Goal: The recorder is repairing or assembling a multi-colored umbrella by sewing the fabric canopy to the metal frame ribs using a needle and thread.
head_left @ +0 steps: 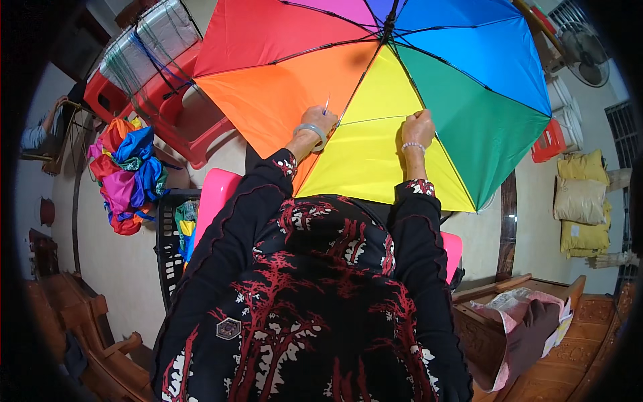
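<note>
An open rainbow umbrella (429,74) fills the upper middle, seen from its inside with black ribs showing. My left hand (320,119) pinches a thin needle with pale thread at the seam between the orange and yellow panels. My right hand (418,127) grips the fabric at the seam between the yellow and green panels. A pale bangle sits on my left wrist and a bead bracelet on my right. My black and red patterned sleeves come up from below.
A pile of coloured umbrella fabric (127,174) lies at the left above a black crate (171,248). Red plastic stools (167,110) stand behind it. Yellow sacks (584,201) sit at the right, a fan (586,47) top right, a wooden box (522,321) bottom right.
</note>
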`<state>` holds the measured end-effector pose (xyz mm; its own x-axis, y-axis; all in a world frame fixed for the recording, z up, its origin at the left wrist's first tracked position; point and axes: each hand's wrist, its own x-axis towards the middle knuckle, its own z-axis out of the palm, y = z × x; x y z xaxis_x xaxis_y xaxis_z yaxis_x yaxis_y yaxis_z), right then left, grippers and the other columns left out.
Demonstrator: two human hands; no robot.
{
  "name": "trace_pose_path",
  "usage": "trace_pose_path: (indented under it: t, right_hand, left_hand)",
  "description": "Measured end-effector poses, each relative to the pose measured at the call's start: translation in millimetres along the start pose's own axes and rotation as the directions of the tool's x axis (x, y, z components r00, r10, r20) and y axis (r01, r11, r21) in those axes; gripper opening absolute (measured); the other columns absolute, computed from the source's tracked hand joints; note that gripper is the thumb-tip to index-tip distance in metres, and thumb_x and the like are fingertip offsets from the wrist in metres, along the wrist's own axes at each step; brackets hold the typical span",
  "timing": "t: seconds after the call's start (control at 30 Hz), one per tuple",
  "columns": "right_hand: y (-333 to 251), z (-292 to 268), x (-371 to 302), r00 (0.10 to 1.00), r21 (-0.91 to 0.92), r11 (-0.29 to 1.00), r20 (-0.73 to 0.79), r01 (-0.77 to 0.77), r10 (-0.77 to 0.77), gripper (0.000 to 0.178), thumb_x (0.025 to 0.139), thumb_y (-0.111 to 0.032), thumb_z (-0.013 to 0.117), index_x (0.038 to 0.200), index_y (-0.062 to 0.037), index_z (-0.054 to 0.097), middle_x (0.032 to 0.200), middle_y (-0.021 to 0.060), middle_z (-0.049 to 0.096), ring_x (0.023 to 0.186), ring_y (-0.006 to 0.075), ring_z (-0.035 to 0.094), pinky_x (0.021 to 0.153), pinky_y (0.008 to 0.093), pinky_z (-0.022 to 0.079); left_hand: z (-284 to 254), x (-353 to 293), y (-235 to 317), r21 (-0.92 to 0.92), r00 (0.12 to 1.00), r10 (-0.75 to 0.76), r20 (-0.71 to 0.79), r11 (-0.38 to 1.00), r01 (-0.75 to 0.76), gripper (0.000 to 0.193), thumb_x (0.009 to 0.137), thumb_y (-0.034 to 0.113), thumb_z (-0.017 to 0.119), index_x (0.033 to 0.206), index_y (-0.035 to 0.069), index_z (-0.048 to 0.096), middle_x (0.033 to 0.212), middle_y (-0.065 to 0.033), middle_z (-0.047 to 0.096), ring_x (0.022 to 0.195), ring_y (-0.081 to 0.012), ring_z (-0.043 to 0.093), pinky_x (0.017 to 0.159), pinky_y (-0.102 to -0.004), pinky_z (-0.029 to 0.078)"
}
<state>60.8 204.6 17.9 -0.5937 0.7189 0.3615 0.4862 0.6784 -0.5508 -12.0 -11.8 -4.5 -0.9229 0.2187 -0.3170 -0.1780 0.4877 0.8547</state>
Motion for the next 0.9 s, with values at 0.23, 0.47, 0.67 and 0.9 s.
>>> trace_pose_path:
  t: [0.23, 0.47, 0.67, 0.9]
  right_hand:
    - [12.5, 9.9, -0.5, 0.999, 0.144, 0.989, -0.05, 0.017, -0.01, 0.007, 0.074, -0.008, 0.055, 0.075, -0.0006, 0.056, 0.073, 0.0204, 0.061, 0.067, 0.0353, 0.059, 0.064, 0.0411, 0.048]
    - [13.1, -1.0, -10.8, 0.998, 0.239, 0.969, -0.021, 0.058, -0.054, 0.004, 0.075, -0.002, 0.048, 0.072, 0.0001, 0.049, 0.063, 0.0168, 0.054, 0.057, 0.0279, 0.052, 0.055, 0.0399, 0.042]
    - [19.9, 3.7, -6.6, 0.996, 0.264, 0.96, -0.01, 0.088, -0.089, 0.004, 0.077, -0.001, 0.047, 0.073, 0.0004, 0.048, 0.064, 0.0162, 0.052, 0.058, 0.0278, 0.048, 0.057, 0.039, 0.042]
    - [42.5, 27.3, 12.1, 0.998, 0.194, 0.979, 0.018, 0.057, -0.061, 0.007, 0.077, -0.003, 0.049, 0.071, -0.0005, 0.048, 0.063, 0.0142, 0.051, 0.056, 0.0266, 0.045, 0.055, 0.0386, 0.041]
  left_hand:
    - [7.3, -19.1, 18.9, 0.563, 0.974, 0.219, -0.056, 0.813, -0.15, 0.028, 0.074, 0.025, 0.061, 0.092, 0.004, 0.063, 0.091, -0.0197, 0.064, 0.087, -0.0339, 0.062, 0.074, -0.0439, 0.049]
    - [12.7, -26.6, 6.3, 0.594, 0.957, 0.29, 0.025, 0.765, -0.248, 0.042, 0.082, 0.014, 0.048, 0.121, 0.029, 0.052, 0.092, -0.0092, 0.063, 0.085, -0.0287, 0.063, 0.068, -0.0428, 0.05]
    - [8.9, -41.5, 19.2, 0.46, 0.966, 0.24, -0.09, 0.871, -0.174, 0.026, 0.08, 0.02, 0.051, 0.103, 0.014, 0.062, 0.087, -0.0159, 0.064, 0.08, -0.0319, 0.063, 0.066, -0.0436, 0.049]
    - [4.9, -39.6, 23.8, 0.456, 0.971, 0.211, -0.113, 0.879, -0.138, 0.018, 0.081, 0.014, 0.052, 0.089, 0.001, 0.062, 0.088, -0.0192, 0.064, 0.084, -0.0313, 0.063, 0.07, -0.0407, 0.05]
